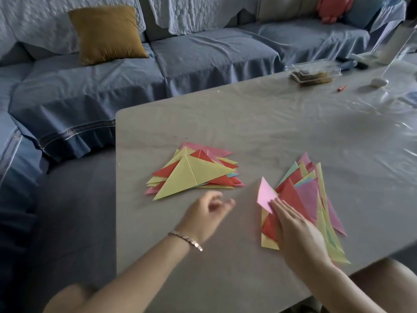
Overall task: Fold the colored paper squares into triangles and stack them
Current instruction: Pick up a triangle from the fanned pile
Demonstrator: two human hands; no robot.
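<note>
A stack of folded paper triangles [194, 172], yellow on top with red and pink beneath, lies at the table's left middle. To its right spreads a fanned pile of coloured papers [316, 199] in red, pink, yellow and green. My right hand [295, 229] rests on that pile with straight fingers, its fingertips at a pink sheet [267, 195] whose corner lifts off the pile. My left hand [207, 213] hovers just below the triangle stack, fingers loosely curled, holding nothing.
The grey table [270, 123] is covered by clear plastic. At its far right are a clear plastic box [313, 73], a small red object [341, 88] and a white object [379, 82]. A blue-covered sofa [180, 57] with a mustard cushion [108, 33] stands behind.
</note>
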